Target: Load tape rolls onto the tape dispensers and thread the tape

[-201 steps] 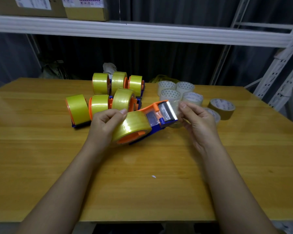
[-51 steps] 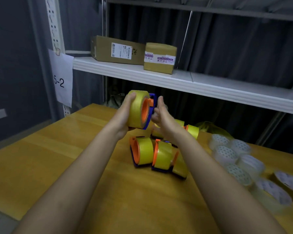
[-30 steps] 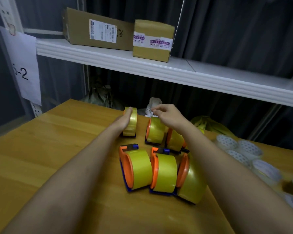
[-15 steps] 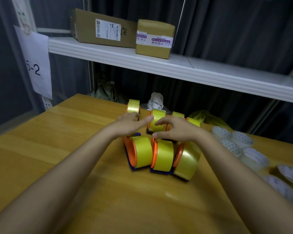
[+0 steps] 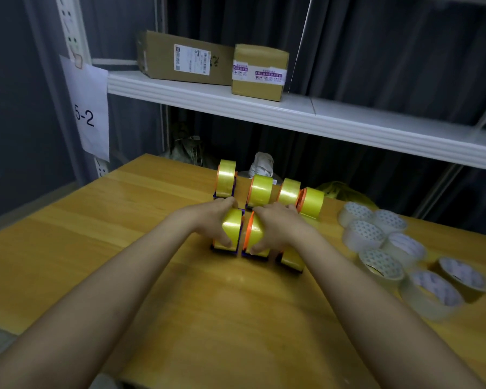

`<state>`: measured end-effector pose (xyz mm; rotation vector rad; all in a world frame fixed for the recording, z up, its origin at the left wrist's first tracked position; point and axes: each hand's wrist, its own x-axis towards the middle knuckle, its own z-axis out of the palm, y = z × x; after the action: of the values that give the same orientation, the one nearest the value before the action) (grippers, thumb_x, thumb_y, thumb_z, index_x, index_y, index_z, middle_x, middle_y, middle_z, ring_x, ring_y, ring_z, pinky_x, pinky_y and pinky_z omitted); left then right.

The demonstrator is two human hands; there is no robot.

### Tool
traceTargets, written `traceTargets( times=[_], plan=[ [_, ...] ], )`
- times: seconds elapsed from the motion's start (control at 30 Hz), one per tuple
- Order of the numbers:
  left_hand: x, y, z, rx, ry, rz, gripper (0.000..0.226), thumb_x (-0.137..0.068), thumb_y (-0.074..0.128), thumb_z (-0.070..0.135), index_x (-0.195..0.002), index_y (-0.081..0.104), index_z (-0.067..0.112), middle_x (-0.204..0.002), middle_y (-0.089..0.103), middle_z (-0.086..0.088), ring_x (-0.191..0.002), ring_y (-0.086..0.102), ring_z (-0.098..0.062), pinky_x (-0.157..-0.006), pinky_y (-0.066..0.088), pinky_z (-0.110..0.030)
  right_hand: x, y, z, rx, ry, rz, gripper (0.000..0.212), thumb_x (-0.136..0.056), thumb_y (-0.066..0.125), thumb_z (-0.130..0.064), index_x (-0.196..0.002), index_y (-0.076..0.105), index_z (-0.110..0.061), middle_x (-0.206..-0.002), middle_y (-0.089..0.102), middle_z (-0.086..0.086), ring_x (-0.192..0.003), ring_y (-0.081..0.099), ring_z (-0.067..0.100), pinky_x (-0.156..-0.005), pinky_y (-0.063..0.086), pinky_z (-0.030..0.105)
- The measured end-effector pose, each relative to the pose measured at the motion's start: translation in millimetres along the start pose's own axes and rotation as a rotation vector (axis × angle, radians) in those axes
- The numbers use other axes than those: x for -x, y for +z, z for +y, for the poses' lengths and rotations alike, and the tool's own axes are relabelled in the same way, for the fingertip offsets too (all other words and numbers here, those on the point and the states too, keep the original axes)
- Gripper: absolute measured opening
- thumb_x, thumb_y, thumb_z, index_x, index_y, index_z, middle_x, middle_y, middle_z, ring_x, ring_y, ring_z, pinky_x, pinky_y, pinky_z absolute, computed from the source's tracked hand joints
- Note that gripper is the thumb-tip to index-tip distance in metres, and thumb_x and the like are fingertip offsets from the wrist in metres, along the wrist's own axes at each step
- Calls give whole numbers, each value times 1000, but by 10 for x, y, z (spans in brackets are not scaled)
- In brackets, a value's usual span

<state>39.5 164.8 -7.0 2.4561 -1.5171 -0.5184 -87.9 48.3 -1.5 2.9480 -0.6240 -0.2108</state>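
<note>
Here, in the head view, the left hand [image 5: 208,220] gripped one loaded dispenser [image 5: 230,228] and the right hand [image 5: 281,227] gripped its neighbour [image 5: 254,234], both standing on the counter [image 5: 124,248]. They seemed to be tidying finished dispensers; next would likely come a clear roll [image 5: 365,234] from the right. A paper sign [image 5: 90,108] read "5-2"; the box [image 5: 260,71] labels were illegible.

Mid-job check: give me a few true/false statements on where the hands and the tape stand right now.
1. Left hand grips a near-row dispenser. True.
2. Right hand rests flat on the table. False: it grips the middle dispenser.
3. The far row holds four loaded dispensers. True.
4. The loose rolls lie left of the hands. False: they lie on the right.
5. Two boxes sit on the shelf. True.
</note>
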Motion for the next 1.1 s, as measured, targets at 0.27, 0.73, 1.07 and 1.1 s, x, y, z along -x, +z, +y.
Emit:
traceTargets(
  times=[0.27, 0.73, 1.07, 1.1],
  plan=[
    [72, 16, 111, -115, -57, -7, 114, -72, 81, 35, -152, 0, 23, -160, -1, 3, -146, 9, -23, -113, 28, -41, 338, -27, 272, -68, 183, 36, 130, -62, 74, -69, -154, -6, -25, -162, 1, 9, -148, -2, 33, -117, 3, 56],
    [78, 209, 674, -155, 54, 128, 101, -79, 73, 40, -153, 7, 21, -160, 3, -6, -147, 1, -26, -118, 10, -42, 638, 76, 611, -236, 173, -40, 118, -69, 83, -40, -155, 5, -19, -161, 12, 5, -147, 13, 26, -115, 24, 39],
    [109, 215, 1024, -228, 88, 269, 69, -90, 56, 47, -147, 29, 18, -151, 34, -7, -139, 29, -28, -112, 24, -44, 801, 70, 635, -315, 166, 118, 106, -79, 68, -58, -155, 2, -23, -161, 11, 6, -148, 9, 27, -115, 23, 43],
    [123, 191, 1069, -223, 104, 309, 63, -91, 55, 46, -144, 34, 18, -147, 40, -6, -135, 35, -27, -110, 28, -44, 830, 48, 642, -318, 148, 171, 97, -84, 64, -57, -155, 9, -22, -160, 18, 7, -146, 16, 27, -113, 27, 42]
  ],
)
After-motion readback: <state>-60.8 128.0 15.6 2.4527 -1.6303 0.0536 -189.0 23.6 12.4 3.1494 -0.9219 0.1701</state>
